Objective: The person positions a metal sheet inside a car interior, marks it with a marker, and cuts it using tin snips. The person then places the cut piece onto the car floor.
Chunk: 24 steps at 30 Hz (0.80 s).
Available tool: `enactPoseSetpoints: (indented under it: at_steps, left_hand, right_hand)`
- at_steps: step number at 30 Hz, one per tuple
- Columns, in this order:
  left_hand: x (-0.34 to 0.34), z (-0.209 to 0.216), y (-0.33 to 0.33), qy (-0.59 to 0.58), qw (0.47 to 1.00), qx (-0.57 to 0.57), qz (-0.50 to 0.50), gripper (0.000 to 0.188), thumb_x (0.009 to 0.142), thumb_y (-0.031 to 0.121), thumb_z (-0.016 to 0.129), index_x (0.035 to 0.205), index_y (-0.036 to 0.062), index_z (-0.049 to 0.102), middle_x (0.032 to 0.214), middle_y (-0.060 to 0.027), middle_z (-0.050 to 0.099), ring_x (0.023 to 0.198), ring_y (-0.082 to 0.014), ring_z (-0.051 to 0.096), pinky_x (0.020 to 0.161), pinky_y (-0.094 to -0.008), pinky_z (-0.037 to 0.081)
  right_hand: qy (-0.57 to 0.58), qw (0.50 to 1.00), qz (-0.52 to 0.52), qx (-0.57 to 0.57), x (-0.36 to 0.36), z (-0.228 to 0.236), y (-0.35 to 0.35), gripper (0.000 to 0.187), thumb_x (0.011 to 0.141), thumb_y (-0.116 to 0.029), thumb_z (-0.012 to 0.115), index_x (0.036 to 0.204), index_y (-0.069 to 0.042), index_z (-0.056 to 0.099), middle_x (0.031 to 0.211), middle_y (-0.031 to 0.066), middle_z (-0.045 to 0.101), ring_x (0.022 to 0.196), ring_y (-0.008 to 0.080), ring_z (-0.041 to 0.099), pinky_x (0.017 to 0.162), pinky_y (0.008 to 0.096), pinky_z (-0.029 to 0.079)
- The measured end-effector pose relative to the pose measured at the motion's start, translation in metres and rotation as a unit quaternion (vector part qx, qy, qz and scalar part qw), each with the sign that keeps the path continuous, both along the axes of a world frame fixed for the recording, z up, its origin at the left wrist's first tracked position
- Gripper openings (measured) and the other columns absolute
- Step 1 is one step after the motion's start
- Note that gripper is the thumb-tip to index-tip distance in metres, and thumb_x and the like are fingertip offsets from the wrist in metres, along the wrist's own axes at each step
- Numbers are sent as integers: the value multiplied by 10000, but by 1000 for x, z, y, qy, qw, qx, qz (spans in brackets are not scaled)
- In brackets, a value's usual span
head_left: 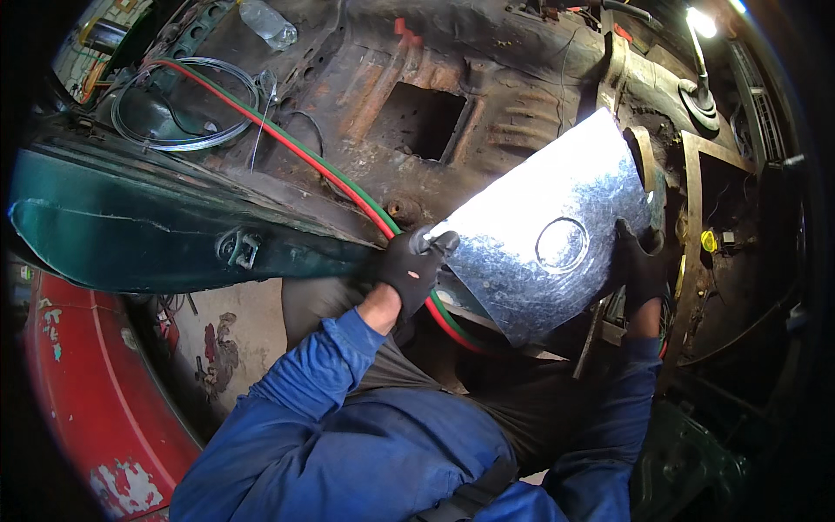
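A shiny galvanized sheet-metal panel point(522, 209) lies tilted across the middle, with a round ring mark point(562, 244) on its surface. My left hand point(412, 271), in a dark work glove with a small hole at the back, is closed at the panel's left corner, thumb and forefinger at the edge. My right hand point(642, 265), also gloved, grips the panel's right edge with the thumb on the top face; its other fingers are partly hidden. Red and green twin hoses point(348, 187) run beneath my left wrist and under the panel.
Around me is a stripped, rusty car floor point(513, 130) with a square cut-out point(417, 122). A wire coil point(130, 130) and a plastic bottle point(268, 24) lie at the far left. A dark green door point(130, 230) is at left, a gear lever point(698, 65) at far right, a red panel point(104, 374) lower left.
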<state>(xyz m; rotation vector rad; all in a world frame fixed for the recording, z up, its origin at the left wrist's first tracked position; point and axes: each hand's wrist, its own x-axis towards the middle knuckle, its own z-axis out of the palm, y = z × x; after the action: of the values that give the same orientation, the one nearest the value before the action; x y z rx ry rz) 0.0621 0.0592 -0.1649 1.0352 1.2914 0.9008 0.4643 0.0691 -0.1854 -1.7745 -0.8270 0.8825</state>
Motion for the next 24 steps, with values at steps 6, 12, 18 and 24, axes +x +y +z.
enactPoseSetpoints:
  at_steps: [6, 12, 18, 24]
  left_hand:
    - [18, 29, -6, 50, 999, 11, 1, 327, 1075, 253, 741, 1237, -31, 749, 986, -11, 775, 891, -72, 667, 805, -282, 549]
    - [11, 31, -12, -193, 980, -49, -22, 289, 1086, 179, 704, 1312, 0, 729, 1155, -60, 771, 1030, -134, 740, 918, -312, 623]
    - [6, 23, -12, -319, 947, -41, 28, 306, 1098, 211, 691, 1332, 16, 713, 1160, -63, 772, 1047, -168, 745, 878, -345, 641]
    - [-2, 27, 21, -316, 947, 25, 47, 312, 1083, 240, 727, 1348, 76, 702, 1202, -13, 743, 1068, -140, 724, 895, -326, 611]
  right_hand:
    - [-36, 999, -27, 28, 7, 6, -4, 243, 944, -189, 888, 1026, -54, 703, 879, -15, 708, 732, 79, 609, 654, 264, 472]
    - [103, 988, -7, 115, 12, 35, -10, 392, 971, -163, 853, 1272, 28, 693, 1088, 77, 770, 928, 118, 692, 803, 292, 544]
    - [94, 989, -82, 79, 5, 51, -50, 639, 1100, -386, 663, 1609, -39, 498, 1370, 112, 709, 1162, 182, 686, 943, 333, 556]
    - [63, 968, 163, 178, -33, 2, -58, 419, 1130, -181, 551, 1502, -5, 626, 1277, 165, 747, 1122, 368, 735, 932, 467, 588]
